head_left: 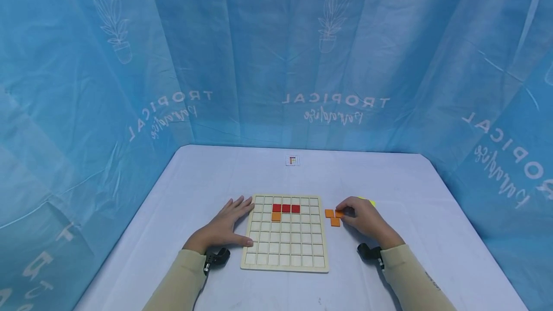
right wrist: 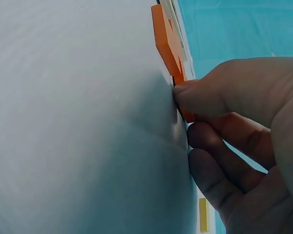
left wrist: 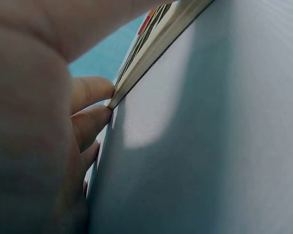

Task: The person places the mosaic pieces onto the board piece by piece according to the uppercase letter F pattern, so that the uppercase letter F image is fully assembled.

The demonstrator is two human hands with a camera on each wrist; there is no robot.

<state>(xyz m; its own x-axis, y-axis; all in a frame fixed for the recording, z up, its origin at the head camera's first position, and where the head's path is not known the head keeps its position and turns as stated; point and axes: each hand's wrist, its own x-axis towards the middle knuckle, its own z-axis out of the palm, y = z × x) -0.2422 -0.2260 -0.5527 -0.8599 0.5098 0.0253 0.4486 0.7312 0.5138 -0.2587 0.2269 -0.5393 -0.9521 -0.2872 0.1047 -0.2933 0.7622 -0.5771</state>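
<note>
A pale wooden grid board lies on the table with three red tiles in a row near its top. One orange tile sits below the leftmost red one. My left hand rests at the board's left edge, fingers extended and thumb over the rim. To the right of the board, my right hand pinches an orange tile between thumb and index finger, low at the tabletop. Two more orange tiles lie flat just beside those fingertips.
Something yellow shows partly behind the right hand. A small card printted with a coloured grid lies near the table's far edge. Blue curtains with plant prints stand around the white-covered table.
</note>
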